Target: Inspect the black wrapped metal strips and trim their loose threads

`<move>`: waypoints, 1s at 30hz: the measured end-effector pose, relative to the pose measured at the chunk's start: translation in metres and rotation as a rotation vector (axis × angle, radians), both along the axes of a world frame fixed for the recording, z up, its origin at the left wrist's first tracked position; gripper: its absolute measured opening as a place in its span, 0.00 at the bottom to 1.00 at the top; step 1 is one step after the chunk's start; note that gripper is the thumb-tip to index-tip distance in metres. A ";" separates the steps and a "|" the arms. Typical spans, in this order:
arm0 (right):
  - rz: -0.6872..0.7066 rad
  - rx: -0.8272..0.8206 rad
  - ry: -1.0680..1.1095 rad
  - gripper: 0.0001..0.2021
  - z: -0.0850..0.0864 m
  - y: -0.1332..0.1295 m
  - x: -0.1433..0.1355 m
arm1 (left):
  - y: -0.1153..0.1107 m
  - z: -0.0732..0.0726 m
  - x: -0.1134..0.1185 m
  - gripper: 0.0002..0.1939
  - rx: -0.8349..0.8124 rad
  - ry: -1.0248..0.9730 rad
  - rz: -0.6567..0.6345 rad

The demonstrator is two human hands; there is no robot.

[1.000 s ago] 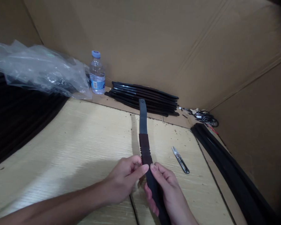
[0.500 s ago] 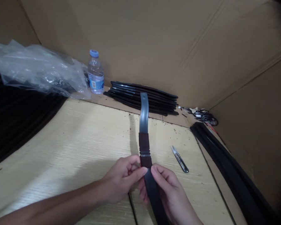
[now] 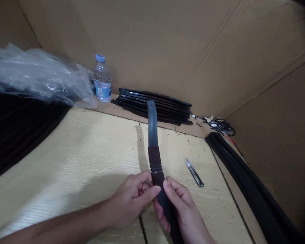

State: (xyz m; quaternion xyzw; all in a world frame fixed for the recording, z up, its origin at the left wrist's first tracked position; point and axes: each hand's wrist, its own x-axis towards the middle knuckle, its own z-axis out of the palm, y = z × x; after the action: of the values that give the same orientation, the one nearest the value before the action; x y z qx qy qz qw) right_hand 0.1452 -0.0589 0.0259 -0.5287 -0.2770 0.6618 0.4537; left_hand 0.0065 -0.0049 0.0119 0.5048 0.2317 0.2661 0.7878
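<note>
A long dark strap with a brown ribbed sleeve around its middle rises from between my hands, its grey tip curving up toward the back wall. My left hand pinches the strap just below the sleeve from the left. My right hand grips the strap from the right, thumb against it, with the lower part of the strap running under the palm toward the bottom edge.
Small thread snips lie on the pale wooden board to the right of my hands. A stack of black straps, a water bottle, a clear plastic bag and cardboard walls ring the board. More black straps run along the right.
The brown sleeve has bunched shorter and slid down toward my fingers, leaving more grey strap bare above it. The strap's tip has swung slightly left.
</note>
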 end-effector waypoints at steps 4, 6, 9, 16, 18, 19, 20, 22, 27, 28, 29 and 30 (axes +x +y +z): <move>-0.009 -0.027 0.005 0.17 -0.001 0.000 -0.001 | -0.001 -0.001 0.001 0.12 -0.006 -0.012 0.004; -0.017 -0.021 0.020 0.16 0.000 0.001 -0.001 | -0.001 0.000 0.001 0.13 -0.025 -0.024 -0.006; -0.034 -0.049 0.092 0.18 0.002 0.002 -0.001 | 0.000 0.000 0.000 0.12 -0.037 -0.034 -0.009; 0.046 -0.183 0.375 0.22 0.001 0.002 0.004 | 0.004 -0.001 -0.004 0.13 -0.020 0.018 0.019; 0.082 -0.237 0.464 0.23 0.001 0.001 0.006 | 0.005 0.000 -0.006 0.13 -0.021 0.028 0.020; 0.102 -0.274 0.503 0.23 0.001 0.001 0.007 | 0.006 0.001 -0.006 0.13 -0.024 0.027 0.005; 0.122 -0.308 0.538 0.24 0.001 0.000 0.008 | 0.007 0.001 -0.007 0.14 -0.026 0.026 -0.012; 0.162 -0.345 0.599 0.24 0.001 0.001 0.008 | 0.009 0.002 -0.007 0.14 -0.025 0.025 -0.030; 0.250 -0.309 0.729 0.22 -0.002 0.002 0.006 | 0.009 0.001 -0.008 0.14 -0.022 0.023 -0.015; 0.245 -0.327 0.756 0.22 -0.004 0.002 0.006 | 0.008 0.001 -0.008 0.14 -0.021 0.026 -0.011; 0.235 -0.356 0.780 0.23 -0.005 0.002 0.006 | 0.008 0.001 -0.007 0.14 -0.019 0.030 -0.003; 0.226 -0.390 0.800 0.23 -0.007 0.002 0.006 | 0.007 0.000 -0.007 0.14 -0.018 0.034 0.004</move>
State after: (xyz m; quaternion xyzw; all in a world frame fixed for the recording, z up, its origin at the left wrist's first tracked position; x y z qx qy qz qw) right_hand 0.1516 -0.0571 0.0194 -0.2737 -0.0064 0.8989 0.3420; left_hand -0.0006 0.0019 0.0122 0.5016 0.2484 0.2572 0.7878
